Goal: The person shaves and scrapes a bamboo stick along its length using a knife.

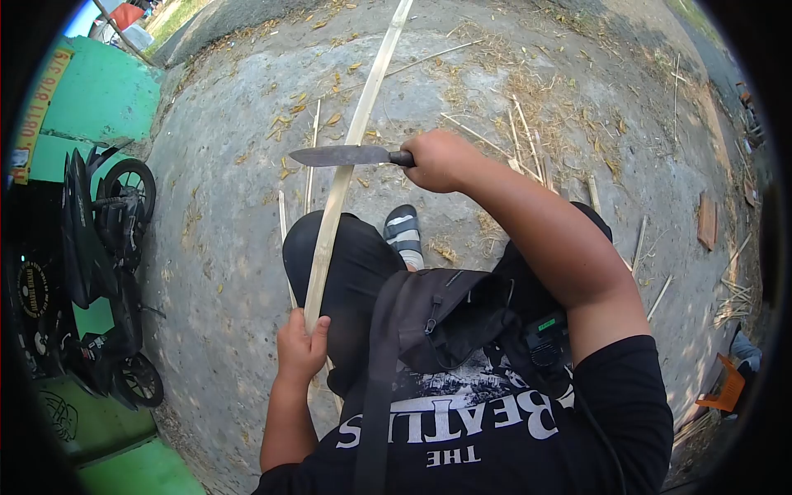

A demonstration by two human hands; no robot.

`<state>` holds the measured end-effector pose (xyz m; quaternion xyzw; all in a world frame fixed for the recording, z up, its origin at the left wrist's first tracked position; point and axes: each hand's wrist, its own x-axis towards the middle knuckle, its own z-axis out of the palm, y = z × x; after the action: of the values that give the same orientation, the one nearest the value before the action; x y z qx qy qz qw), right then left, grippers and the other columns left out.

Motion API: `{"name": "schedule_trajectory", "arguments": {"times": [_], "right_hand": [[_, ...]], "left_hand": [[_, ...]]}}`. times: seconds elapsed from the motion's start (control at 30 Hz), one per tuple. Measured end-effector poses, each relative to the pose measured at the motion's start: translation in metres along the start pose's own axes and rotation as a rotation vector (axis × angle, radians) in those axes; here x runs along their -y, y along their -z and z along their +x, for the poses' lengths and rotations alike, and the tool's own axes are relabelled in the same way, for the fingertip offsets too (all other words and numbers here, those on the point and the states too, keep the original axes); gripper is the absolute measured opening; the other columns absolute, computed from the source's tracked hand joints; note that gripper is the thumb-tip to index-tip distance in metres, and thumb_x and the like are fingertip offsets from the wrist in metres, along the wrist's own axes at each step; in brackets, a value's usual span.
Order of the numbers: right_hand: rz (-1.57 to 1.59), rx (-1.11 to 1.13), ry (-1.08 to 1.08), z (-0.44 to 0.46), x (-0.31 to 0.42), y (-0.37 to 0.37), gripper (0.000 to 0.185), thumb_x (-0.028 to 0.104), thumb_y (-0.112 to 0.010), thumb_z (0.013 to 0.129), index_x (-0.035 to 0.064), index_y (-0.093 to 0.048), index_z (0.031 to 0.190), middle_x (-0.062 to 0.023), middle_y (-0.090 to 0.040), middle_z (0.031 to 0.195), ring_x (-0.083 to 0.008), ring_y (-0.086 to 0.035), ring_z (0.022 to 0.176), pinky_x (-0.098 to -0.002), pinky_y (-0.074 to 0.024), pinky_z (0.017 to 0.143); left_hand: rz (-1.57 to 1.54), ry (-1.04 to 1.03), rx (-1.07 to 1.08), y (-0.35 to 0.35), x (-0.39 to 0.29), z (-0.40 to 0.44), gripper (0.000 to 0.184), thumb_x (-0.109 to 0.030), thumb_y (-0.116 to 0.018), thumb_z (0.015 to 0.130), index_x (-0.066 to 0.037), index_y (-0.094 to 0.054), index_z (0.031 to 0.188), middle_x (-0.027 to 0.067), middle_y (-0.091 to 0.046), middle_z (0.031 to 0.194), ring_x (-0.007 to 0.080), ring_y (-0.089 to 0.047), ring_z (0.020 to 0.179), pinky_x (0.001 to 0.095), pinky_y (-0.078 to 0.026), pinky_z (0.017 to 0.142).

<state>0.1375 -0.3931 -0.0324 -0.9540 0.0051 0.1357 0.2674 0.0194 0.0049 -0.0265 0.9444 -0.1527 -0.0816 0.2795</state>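
A long pale bamboo strip [330, 216] runs from beside my left thigh up past the top of the view. My left hand [303, 345] is wrapped round its lower end, thumb along the strip. My right hand [440, 161] is closed on the dark handle of a large knife [342, 156]. The wide grey blade lies crosswise over the strip, pointing left, about level with my knees. Whether its edge bites into the bamboo, I cannot tell. Under the strip is my dark-trousered left knee [363, 256].
Thin bamboo sticks [528, 140] and dry leaves lie scattered over the concrete ground [223, 190]. A black motorcycle [103, 272] stands at the left by a green wall [107, 91]. A brick-coloured block [707, 221] and an orange plastic object [722, 384] are at the right.
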Motion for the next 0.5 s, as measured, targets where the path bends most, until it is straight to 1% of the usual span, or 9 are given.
{"name": "schedule_trajectory", "arguments": {"times": [0.1, 0.13, 0.17, 0.23, 0.3, 0.37, 0.47, 0.5], "right_hand": [[-0.084, 0.048, 0.034, -0.021, 0.020, 0.008, 0.026, 0.023, -0.065, 0.088, 0.0122, -0.077, 0.108, -0.0162, -0.076, 0.106, -0.0367, -0.073, 0.104, -0.0500, -0.0584, 0.089], [-0.080, 0.035, 0.024, -0.019, 0.017, 0.009, 0.026, 0.023, -0.065, 0.088, 0.0127, -0.078, 0.108, -0.0158, -0.076, 0.106, -0.0355, -0.073, 0.104, -0.0495, -0.0586, 0.090], [-0.023, -0.032, -0.032, -0.005, 0.001, 0.003, 0.026, 0.022, -0.065, 0.088, 0.0130, -0.078, 0.108, -0.0159, -0.076, 0.107, -0.0350, -0.073, 0.104, -0.0489, -0.0587, 0.091], [-0.165, 0.009, -0.030, 0.001, -0.010, 0.013, 0.026, 0.022, -0.064, 0.089, 0.0130, -0.078, 0.109, -0.0161, -0.076, 0.107, -0.0352, -0.073, 0.105, -0.0491, -0.0587, 0.090], [0.000, 0.003, 0.002, 0.005, -0.017, -0.007, 0.026, 0.021, -0.065, 0.088, 0.0132, -0.078, 0.109, -0.0160, -0.076, 0.108, -0.0348, -0.073, 0.105, -0.0490, -0.0586, 0.090], [-0.044, 0.011, 0.035, -0.006, 0.001, 0.001, 0.027, 0.022, -0.064, 0.089, 0.0136, -0.078, 0.110, -0.0158, -0.077, 0.107, -0.0350, -0.073, 0.104, -0.0488, -0.0589, 0.089], [-0.113, 0.071, 0.108, -0.020, 0.019, 0.002, 0.028, 0.023, -0.063, 0.090, 0.0133, -0.078, 0.112, -0.0159, -0.077, 0.106, -0.0368, -0.073, 0.103, -0.0495, -0.0590, 0.090], [-0.058, 0.005, 0.015, -0.012, 0.009, 0.002, 0.028, 0.023, -0.063, 0.090, 0.0136, -0.078, 0.112, -0.0159, -0.077, 0.105, -0.0369, -0.073, 0.102, -0.0494, -0.0589, 0.090]], "left_hand": [[-0.007, 0.008, 0.007, -0.001, 0.002, -0.003, 0.037, -0.034, -0.071, 0.101, -0.001, -0.057, 0.092, 0.0204, -0.064, 0.071, 0.0440, -0.066, 0.066, 0.0465, -0.051, 0.060], [-0.014, 0.023, 0.007, -0.002, 0.000, -0.002, 0.037, -0.034, -0.071, 0.101, -0.001, -0.057, 0.092, 0.0206, -0.064, 0.071, 0.0445, -0.066, 0.066, 0.0467, -0.051, 0.060], [-0.026, 0.042, 0.000, -0.004, -0.002, -0.004, 0.037, -0.034, -0.071, 0.101, -0.001, -0.057, 0.092, 0.0209, -0.065, 0.072, 0.0450, -0.066, 0.067, 0.0470, -0.051, 0.061], [-0.017, 0.034, 0.012, -0.003, -0.003, -0.003, 0.037, -0.033, -0.071, 0.101, 0.000, -0.057, 0.092, 0.0209, -0.064, 0.071, 0.0450, -0.066, 0.066, 0.0467, -0.051, 0.060], [0.003, 0.011, 0.013, 0.001, -0.002, 0.001, 0.037, -0.033, -0.071, 0.101, 0.000, -0.057, 0.092, 0.0210, -0.064, 0.071, 0.0449, -0.066, 0.066, 0.0465, -0.050, 0.060], [0.020, -0.018, 0.004, -0.001, 0.003, -0.001, 0.037, -0.033, -0.071, 0.101, 0.000, -0.057, 0.092, 0.0211, -0.063, 0.071, 0.0448, -0.065, 0.066, 0.0465, -0.050, 0.060], [0.014, 0.008, 0.029, 0.001, 0.000, -0.002, 0.037, -0.033, -0.071, 0.101, 0.000, -0.058, 0.093, 0.0216, -0.063, 0.070, 0.0454, -0.065, 0.066, 0.0470, -0.050, 0.060], [-0.002, 0.024, 0.028, 0.001, -0.002, -0.004, 0.037, -0.034, -0.071, 0.100, 0.000, -0.058, 0.093, 0.0219, -0.063, 0.071, 0.0455, -0.066, 0.066, 0.0471, -0.050, 0.060]]}}
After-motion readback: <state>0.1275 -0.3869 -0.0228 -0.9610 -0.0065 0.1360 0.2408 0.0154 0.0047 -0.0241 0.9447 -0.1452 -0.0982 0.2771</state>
